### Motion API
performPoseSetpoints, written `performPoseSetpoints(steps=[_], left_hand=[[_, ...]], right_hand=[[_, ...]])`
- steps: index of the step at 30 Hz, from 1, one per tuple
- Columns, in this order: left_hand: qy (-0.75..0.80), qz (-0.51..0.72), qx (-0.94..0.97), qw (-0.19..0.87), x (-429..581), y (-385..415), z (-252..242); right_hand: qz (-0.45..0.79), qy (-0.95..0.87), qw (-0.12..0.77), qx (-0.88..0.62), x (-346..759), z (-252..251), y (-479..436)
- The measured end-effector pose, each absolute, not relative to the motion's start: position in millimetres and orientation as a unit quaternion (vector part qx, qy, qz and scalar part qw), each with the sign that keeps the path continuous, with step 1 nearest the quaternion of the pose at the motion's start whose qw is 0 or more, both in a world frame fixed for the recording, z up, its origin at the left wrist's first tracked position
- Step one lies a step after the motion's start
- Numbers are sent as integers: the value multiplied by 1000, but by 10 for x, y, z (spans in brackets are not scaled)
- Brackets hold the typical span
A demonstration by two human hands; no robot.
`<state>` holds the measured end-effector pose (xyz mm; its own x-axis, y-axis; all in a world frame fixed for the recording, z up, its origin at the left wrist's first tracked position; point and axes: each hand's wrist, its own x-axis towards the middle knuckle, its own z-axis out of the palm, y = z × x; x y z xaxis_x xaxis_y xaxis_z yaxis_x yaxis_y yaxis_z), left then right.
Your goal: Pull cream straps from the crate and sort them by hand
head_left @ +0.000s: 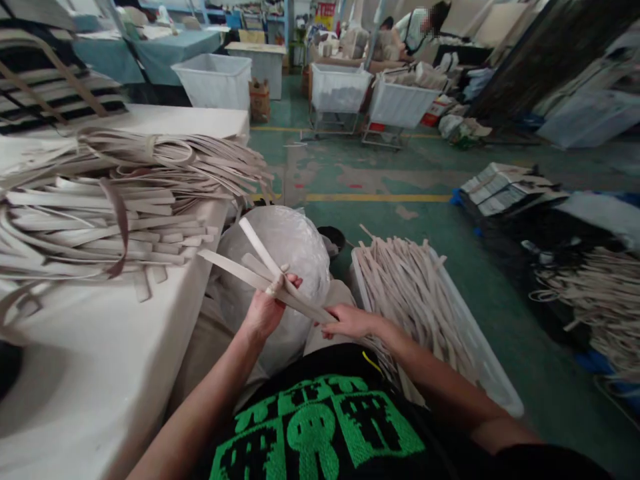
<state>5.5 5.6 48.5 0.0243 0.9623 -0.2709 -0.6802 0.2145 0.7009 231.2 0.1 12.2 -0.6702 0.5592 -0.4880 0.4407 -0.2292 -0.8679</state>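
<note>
Several pale beige fabric straps (235, 270) are stretched between my two hands, above a clear plastic bag (305, 240). My left hand (267, 308) is closed around them near the middle, and their loose ends fan out up and to the left. White wraps, perhaps tape, show on some of its fingertips. My right hand (345, 321) pinches the same straps lower down and to the right. To my left, a big heap of similar straps (165, 207) lies on a white-covered table (115, 347). On my right, a white plastic bin (493, 380) is filled with long straps.
Bundled straps (595, 300) lie on dark sheeting at the far right. White bins (215, 80) and wheeled carts (343, 87) stand across the green floor (400, 227). A person (415, 30) leans over a work table at the back.
</note>
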Motion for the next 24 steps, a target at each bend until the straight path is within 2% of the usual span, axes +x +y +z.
performPoseSetpoints(steps=[2, 5, 8, 10, 13, 17, 21, 24], left_hand=[[384, 537, 263, 704, 200, -53, 409], [398, 480, 327, 710, 214, -105, 372], [400, 559, 290, 666, -23, 11, 437], [410, 619, 235, 628, -222, 120, 483], [435, 628, 211, 610, -371, 174, 451], [474, 546, 304, 620, -188, -27, 208], [473, 370, 448, 663, 27, -226, 3], [448, 408, 423, 673, 7, -218, -66]], right_hand=[[719, -586, 90, -364, 2045, 221, 66], [724, -572, 169, -346, 1743, 319, 135], [712, -569, 221, -347, 1657, 311, 117], [713, -564, 224, -351, 1683, 262, 70], [725, -554, 204, -355, 1734, 183, 0], [740, -535, 196, -356, 1704, 131, 0], [721, -523, 216, -400, 1636, 88, 64], [702, -523, 225, -429, 1673, 11, 46]])
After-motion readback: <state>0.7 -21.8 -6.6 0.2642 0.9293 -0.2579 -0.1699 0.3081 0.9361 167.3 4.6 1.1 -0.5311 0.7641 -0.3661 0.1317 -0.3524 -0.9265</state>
